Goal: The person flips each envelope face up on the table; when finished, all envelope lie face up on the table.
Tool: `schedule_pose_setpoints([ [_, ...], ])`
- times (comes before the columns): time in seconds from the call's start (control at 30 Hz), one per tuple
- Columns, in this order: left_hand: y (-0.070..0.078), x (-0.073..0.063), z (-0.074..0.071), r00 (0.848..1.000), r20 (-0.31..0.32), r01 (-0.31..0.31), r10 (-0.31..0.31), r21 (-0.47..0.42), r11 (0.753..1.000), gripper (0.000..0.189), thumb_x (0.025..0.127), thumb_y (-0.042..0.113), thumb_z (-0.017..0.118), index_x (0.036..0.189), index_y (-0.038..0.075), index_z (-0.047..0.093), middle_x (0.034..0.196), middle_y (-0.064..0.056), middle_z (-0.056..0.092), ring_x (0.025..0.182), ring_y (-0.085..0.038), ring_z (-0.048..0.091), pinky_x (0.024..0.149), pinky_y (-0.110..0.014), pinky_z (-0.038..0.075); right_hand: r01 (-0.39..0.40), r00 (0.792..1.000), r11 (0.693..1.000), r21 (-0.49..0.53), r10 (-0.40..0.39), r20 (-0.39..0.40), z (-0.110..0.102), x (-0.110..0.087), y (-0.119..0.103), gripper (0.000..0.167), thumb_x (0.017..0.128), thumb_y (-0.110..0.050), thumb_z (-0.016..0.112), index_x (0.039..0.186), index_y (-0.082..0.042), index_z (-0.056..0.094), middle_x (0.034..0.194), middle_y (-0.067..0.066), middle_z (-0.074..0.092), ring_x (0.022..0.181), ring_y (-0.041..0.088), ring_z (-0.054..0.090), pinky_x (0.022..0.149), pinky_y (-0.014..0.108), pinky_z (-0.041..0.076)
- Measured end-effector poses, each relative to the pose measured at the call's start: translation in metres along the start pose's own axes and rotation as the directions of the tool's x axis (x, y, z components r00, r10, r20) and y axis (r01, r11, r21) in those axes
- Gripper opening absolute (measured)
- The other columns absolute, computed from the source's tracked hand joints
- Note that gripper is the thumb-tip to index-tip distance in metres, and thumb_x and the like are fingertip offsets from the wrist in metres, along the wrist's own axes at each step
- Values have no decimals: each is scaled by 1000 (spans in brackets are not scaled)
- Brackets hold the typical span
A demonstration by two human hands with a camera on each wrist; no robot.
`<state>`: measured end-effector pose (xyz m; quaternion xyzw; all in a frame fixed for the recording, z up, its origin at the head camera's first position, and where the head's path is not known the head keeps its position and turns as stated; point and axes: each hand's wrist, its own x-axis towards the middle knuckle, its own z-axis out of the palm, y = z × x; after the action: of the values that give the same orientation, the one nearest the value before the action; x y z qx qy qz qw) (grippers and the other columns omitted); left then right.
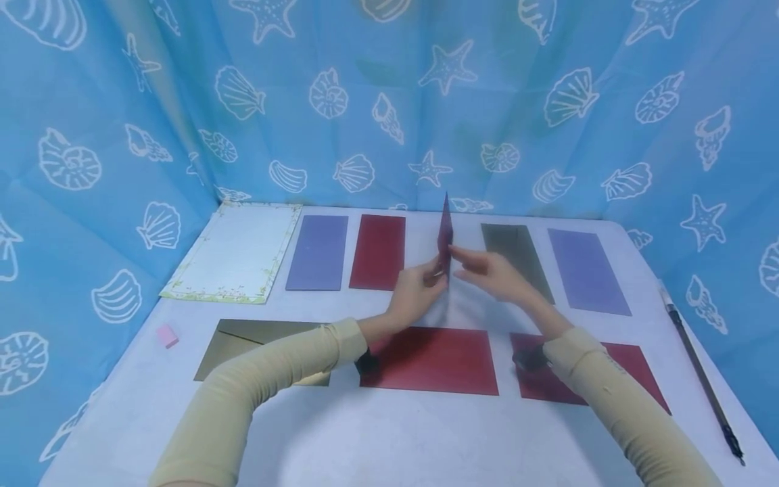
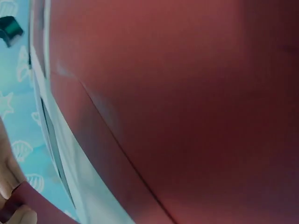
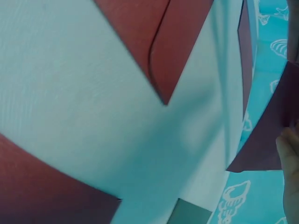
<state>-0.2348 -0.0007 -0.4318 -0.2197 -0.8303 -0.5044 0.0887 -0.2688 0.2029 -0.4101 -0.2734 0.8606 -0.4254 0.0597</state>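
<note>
In the head view a dark red envelope [image 1: 447, 220] stands upright above the table, seen nearly edge-on. My left hand [image 1: 414, 296] grips its lower part, thumb against one face. On the other side, my right hand [image 1: 500, 276] reaches in with its index finger extended, fingertips at the envelope's near edge. The right wrist view has fingers [image 3: 289, 151] lying along the dark envelope [image 3: 261, 144]. Beneath the left wrist lies a red envelope [image 1: 441, 365], its flap crease visible in the left wrist view. Another red envelope [image 1: 627, 368] lies partly under the right wrist.
A gold envelope [image 1: 240, 335] lies front left. Along the back are bordered paper [image 1: 234, 250], a purple envelope [image 1: 316, 253], a red envelope [image 1: 377, 251], an olive-gold envelope [image 1: 517, 257] and another purple envelope [image 1: 589, 270]. A pink eraser [image 1: 167, 335] sits left, a brush [image 1: 700, 362] right.
</note>
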Motion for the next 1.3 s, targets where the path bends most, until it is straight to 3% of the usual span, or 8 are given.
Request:
schedule_pose_setpoints([
  [0.17,-2,-5,4,993,-42,107,-110,-75,991,37,91,9,63,128,3,61,121,-9,66,107,-14,64,86,-21,51,-27,999,999,-47,26,-21,1,0,6,56,96,-17,62,148,-15,40,148,5,42,132,26,44,101,44,42],
  [0.37,-6,-7,9,960,-30,271,-279,-152,950,33,93,16,64,124,5,65,117,-9,67,107,-16,64,85,-24,52,-110,993,992,-56,107,-46,2,-2,9,59,93,-21,65,147,-16,41,147,3,43,131,27,45,99,45,44],
  [0.53,-5,-8,13,935,-1,346,-355,-215,913,28,94,17,64,119,4,67,105,-6,72,99,-13,67,79,-23,53,-177,984,982,-62,175,-32,5,-6,10,62,92,-32,67,148,-21,41,146,-1,45,132,24,44,100,45,43],
  [0.77,-6,-8,17,901,28,423,-433,-282,861,27,95,15,63,118,2,67,98,-5,73,92,-11,69,80,-22,53,-171,985,981,-88,171,-6,8,-8,16,61,92,-30,68,146,-20,43,144,1,48,131,24,46,99,45,44],
  [0.9,-7,-6,19,875,56,470,-480,-327,820,26,94,12,62,116,-1,66,95,-8,73,91,-14,70,83,-23,53,-188,982,976,-108,189,2,9,-7,17,59,92,-27,67,146,-18,44,143,4,49,130,26,47,99,46,44],
  [1.03,-8,-5,19,834,101,538,-543,-371,757,26,93,11,62,115,-1,67,94,-8,73,91,-16,70,80,-24,54,-202,979,971,-129,204,6,9,-8,17,58,92,-24,67,145,-16,45,142,6,51,129,28,48,99,47,44],
  [1.23,-7,-5,17,798,161,594,-580,-371,714,26,94,13,61,115,1,68,93,-8,72,90,-19,69,77,-24,54,-202,979,969,-144,205,8,10,-10,17,57,92,-21,67,145,-13,45,139,8,53,126,30,50,98,48,44],
  [1.3,-6,-5,16,783,187,612,-593,-398,683,26,94,12,61,116,-1,67,94,-10,72,90,-20,69,77,-26,54,-205,978,968,-147,208,4,10,-10,16,57,92,-21,67,144,-13,46,137,9,55,125,30,51,98,48,45],
])
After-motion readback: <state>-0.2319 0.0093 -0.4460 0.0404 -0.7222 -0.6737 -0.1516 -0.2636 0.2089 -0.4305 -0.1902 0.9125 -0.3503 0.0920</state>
